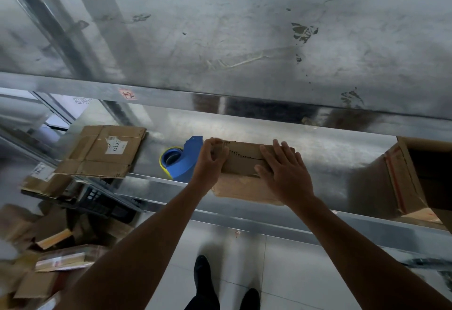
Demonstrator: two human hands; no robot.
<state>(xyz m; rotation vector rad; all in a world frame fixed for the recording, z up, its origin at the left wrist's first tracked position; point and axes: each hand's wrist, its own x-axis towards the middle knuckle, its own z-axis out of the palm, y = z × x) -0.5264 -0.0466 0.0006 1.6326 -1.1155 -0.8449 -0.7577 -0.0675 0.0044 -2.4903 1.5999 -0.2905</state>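
Steel bench [330,153]: one carton [244,161], left hand [211,160] pinching end, right hand [285,175] spread atop; one tape dispenser [182,162].

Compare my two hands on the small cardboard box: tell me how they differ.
The left hand grips the small cardboard box at its left end with curled fingers; the right hand lies flat on its top, fingers straight and spread. The left hand sits beside the blue tape dispenser; the right hand is away from it. Both touch the same box.

Packing station in a warehouse; steel bench [318,143], flattened cartons [102,150], blue tape dispenser [182,160], scattered cardboard [44,248]
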